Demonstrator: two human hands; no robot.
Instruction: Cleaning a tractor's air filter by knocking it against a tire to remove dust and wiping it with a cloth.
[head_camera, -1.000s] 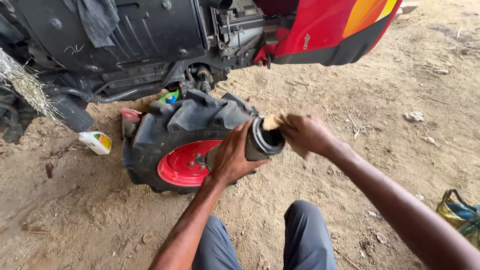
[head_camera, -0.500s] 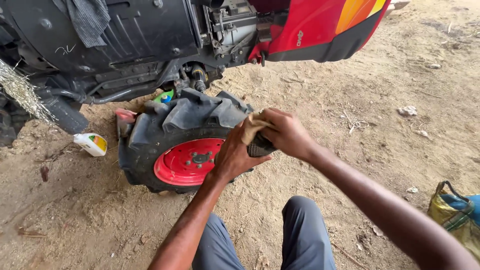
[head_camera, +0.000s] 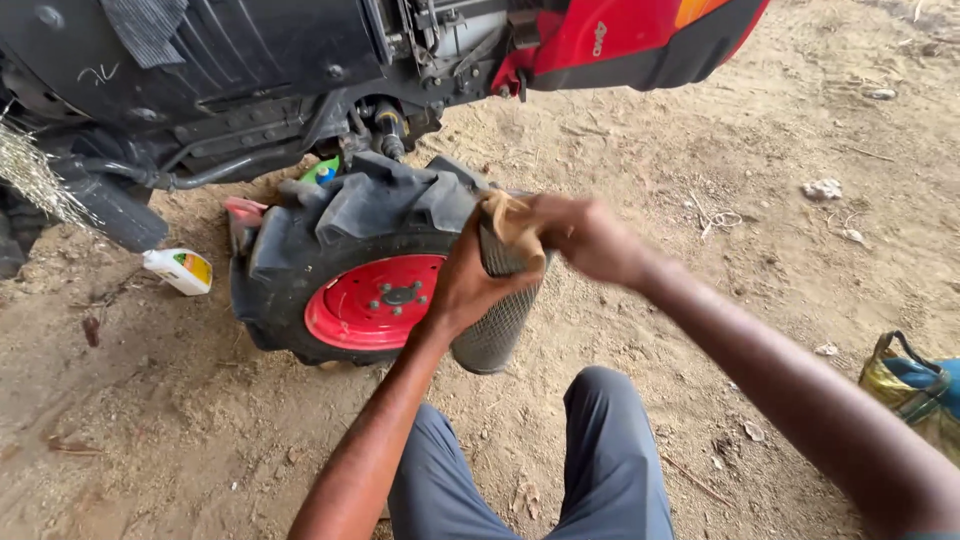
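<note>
Just ahead of our knees, over the dirt floor (head_camera: 150, 440), we hold a grey mesh-sided cylindrical filter (head_camera: 497, 325) upright. The left hand (head_camera: 470, 285) grip is wrapped around its upper side, fingers pressed against the mesh. The right hand (head_camera: 585, 238) grip is closed on a tan cloth (head_camera: 508, 222) bunched over the filter's top end; this hand is blurred, so we cannot tell the exact finger placement. Beyond the grip sits the tractor's small tyre (head_camera: 350, 215) with its red wheel hub (head_camera: 375, 300). Risks as we judge them: the filter is held only from one side, so a hard push with the cloth could twist it out of the left grip and drop it into the dirt; squeezing harder could dent the mesh; grit on the cloth could get rubbed into the open end. Containers: well left of the grip, a white bottle (head_camera: 180, 270) with a yellow-green label lies on its side on the ground, contents not visible. Far right of the grip, a yellow bag (head_camera: 905, 385) stands with something blue inside. A green item (head_camera: 320, 170) behind the tyre is too hidden to identify.
</note>
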